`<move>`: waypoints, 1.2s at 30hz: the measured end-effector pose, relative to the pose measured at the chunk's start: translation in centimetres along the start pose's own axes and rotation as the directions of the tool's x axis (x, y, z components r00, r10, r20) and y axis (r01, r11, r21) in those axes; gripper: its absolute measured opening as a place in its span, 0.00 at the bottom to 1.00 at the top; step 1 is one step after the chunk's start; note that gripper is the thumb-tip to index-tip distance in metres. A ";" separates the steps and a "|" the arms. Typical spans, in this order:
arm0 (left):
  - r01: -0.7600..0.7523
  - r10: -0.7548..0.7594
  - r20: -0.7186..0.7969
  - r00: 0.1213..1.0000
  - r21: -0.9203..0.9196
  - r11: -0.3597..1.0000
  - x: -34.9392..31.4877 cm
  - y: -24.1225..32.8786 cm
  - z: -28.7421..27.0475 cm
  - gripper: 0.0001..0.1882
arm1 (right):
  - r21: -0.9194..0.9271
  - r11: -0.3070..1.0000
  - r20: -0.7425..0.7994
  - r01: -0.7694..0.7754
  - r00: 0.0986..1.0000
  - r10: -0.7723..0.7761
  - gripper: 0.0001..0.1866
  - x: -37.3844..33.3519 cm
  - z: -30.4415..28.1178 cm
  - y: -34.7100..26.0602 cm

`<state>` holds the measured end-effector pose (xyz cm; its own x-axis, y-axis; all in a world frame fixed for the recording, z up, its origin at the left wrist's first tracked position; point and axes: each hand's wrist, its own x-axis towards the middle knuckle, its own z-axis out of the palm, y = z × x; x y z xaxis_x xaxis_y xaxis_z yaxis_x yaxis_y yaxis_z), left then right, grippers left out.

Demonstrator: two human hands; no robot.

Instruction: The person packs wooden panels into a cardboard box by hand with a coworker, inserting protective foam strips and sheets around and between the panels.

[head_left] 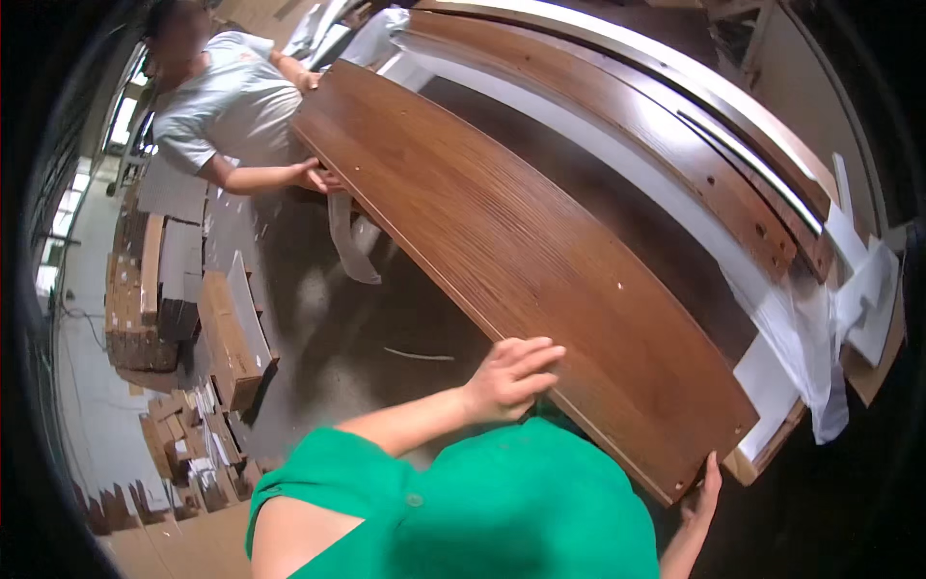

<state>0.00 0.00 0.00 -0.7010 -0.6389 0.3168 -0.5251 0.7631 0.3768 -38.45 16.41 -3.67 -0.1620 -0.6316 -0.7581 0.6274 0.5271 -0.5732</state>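
Note:
A long brown wooden panel [463,222] with small holes near its ends slants from the far left to the near right. My left hand [516,379] is at its near long edge, fingers bent over the top face; the palm side is partly hidden. At the near right corner my right hand [702,492] grips the panel's short end, with some fingers hidden beneath. The far end is held by another person, one hand [313,177] on the long edge and the other hand [307,81] at the far corner.
Behind the panel lie more brown boards [617,106] with white foam wrapping [772,309]. Cardboard boxes [231,338] stand on the floor at left, near a pile of cardboard scraps [193,434]. A white strip [420,355] lies on the floor.

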 end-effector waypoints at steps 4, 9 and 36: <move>0.670 -0.714 -0.383 0.586 -0.266 0.693 -1.7 -1.2 -2.9 0.25 | 0.000 0.988 -0.058 0.152 0.987 -0.152 0.32 1.1 1.9 2.7; 0.223 -0.894 0.388 0.225 -0.913 -0.341 -0.1 -1.5 -2.9 0.24 | -0.388 0.913 0.020 0.128 0.991 -0.131 0.27 0.8 3.1 1.7; 0.609 -0.506 0.477 0.719 -0.082 0.789 15.1 -14.8 3.4 0.10 | -0.973 -0.044 0.230 0.226 0.957 -0.175 0.15 13.1 3.6 -8.8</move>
<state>-4.48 -20.62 -3.77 -0.4687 -0.7983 -0.3784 -0.8018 0.2046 0.5615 -43.39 1.45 -7.47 -0.0894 -0.8277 -0.5540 -0.8055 0.3873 -0.4486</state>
